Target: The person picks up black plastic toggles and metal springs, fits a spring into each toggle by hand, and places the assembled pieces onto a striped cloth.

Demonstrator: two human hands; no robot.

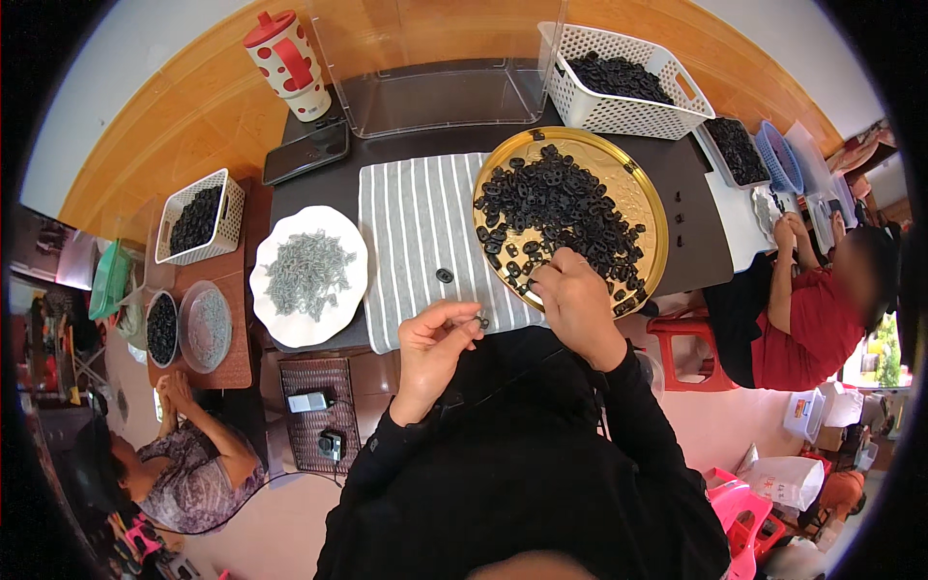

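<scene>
My left hand (433, 350) is closed in a pinch over the near edge of a grey-and-white striped cloth (411, 246). Between its thumb and forefinger shows a small metal piece (482, 321), too small to name. My right hand (578, 304) reaches over the near rim of a round gold tray (657, 217), fingers pinched together down at the black parts; what they hold, if anything, is hidden. Small black oval plastic parts (561, 198) are heaped on the tray. One lone black oval part (445, 275) lies on the cloth, right of a white scalloped plate (273, 325) piled with small silvery metal pieces (311, 274).
A white basket (619, 114) of black parts stands behind the tray. Along the back are a clear plastic box (435, 101), a phone (307, 152) and a spotted tumbler (287, 68). People sit left (193, 464) and right (812, 319).
</scene>
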